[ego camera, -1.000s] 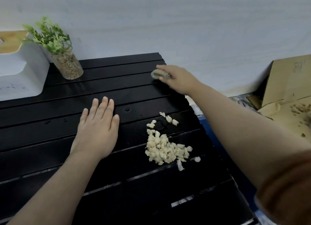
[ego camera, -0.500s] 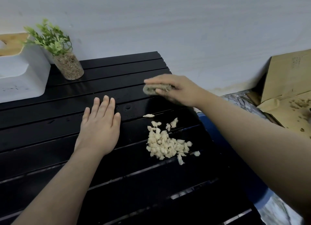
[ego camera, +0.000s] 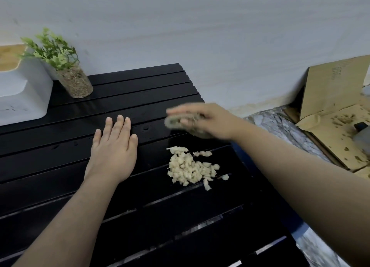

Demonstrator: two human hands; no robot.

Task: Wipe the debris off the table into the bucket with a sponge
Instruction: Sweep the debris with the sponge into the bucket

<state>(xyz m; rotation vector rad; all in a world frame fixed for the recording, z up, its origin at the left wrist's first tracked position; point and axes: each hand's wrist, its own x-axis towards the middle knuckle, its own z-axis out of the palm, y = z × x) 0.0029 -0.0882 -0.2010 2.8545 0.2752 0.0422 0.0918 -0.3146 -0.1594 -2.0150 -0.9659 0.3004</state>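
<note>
Left hand [ego camera: 114, 154] flat beside debris [ego camera: 190, 169], sponge [ego camera: 174, 122] beyond, plant [ego camera: 75, 82], cardboard box [ego camera: 336, 90]

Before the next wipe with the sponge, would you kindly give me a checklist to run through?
1. Sponge gripped by right hand: ok, though blurred.
2. Sponge placed beyond the debris, apart from it: ok.
3. Left hand out of the way, flat on the table, left of the pile: ok.
4. Debris gathered: ok, one pile, few strays.
5. Bucket under the table's right side: cannot tell; only a blue edge shows there.
</note>
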